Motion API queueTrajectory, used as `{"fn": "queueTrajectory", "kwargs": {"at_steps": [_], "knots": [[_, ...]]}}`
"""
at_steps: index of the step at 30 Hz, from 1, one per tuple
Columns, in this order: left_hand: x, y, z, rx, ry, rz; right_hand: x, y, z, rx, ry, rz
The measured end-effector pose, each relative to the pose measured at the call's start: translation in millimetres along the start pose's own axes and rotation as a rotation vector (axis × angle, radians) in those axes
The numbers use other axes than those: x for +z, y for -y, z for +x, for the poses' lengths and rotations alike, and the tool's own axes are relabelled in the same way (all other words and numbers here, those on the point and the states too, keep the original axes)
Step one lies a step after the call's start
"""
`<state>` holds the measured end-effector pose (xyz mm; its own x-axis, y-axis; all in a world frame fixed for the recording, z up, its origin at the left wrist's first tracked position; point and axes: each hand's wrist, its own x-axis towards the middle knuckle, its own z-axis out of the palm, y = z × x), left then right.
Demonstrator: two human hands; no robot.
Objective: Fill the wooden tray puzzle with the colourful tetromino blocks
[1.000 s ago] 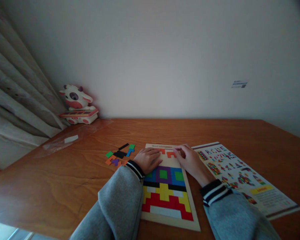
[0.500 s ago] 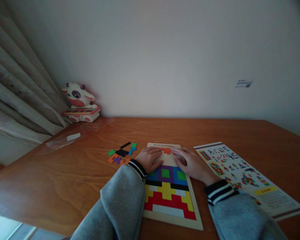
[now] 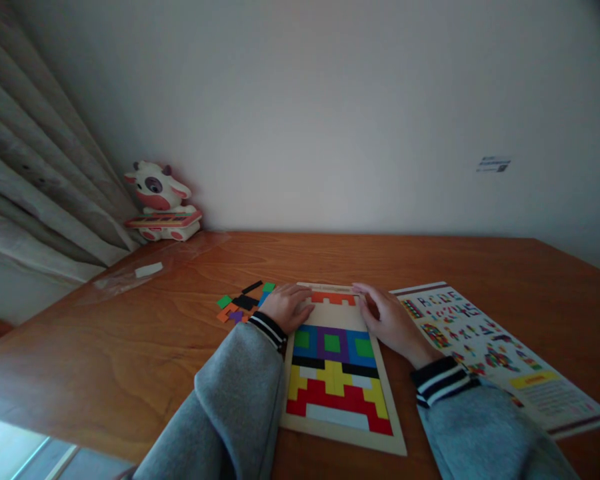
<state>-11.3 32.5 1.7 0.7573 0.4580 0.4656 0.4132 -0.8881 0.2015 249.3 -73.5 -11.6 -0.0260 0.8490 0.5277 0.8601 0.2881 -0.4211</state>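
A pale puzzle board (image 3: 351, 437) lies on the table in front of me, filled in its lower part with red, yellow, white, black, blue, purple and green block pieces. Along its top edge runs a row of orange pieces (image 3: 333, 297), with a bare pale band below. My left hand (image 3: 286, 308) rests over the board's upper left edge, fingers stretched out, holding nothing visible. At the upper right edge, my right hand (image 3: 389, 321) lies with thumb and fingers apart and fingertips near the corner. No piece shows in either hand.
Left of the board lie several loose pieces, among them a black piece (image 3: 245, 302) and a green piece (image 3: 224, 302). A printed pattern sheet (image 3: 545, 400) is on the right. A toy cow (image 3: 163, 200) sits at the back left beside a curtain (image 3: 40, 180).
Both hands have drawn apart toward the board's sides, uncovering the orange row at the top and the left green square.
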Motion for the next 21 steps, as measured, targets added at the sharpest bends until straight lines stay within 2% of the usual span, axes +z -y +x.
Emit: {"fn": "queueTrajectory", "kwargs": {"at_steps": [6, 13, 21], "knots": [[-7.7, 15.2, -9.3, 0.003, 0.007, -0.004, -1.1, 1.9, 0.0, -0.003, -0.007, -0.001], [-1.5, 10.3, -10.6, 0.070, 0.089, -0.075, -9.3, 15.6, 2.9, -0.037, 0.113, -0.033], [0.3, 8.7, -10.7, 0.081, 0.115, -0.103, -10.3, 20.6, 3.0, -0.028, 0.151, -0.054]]}}
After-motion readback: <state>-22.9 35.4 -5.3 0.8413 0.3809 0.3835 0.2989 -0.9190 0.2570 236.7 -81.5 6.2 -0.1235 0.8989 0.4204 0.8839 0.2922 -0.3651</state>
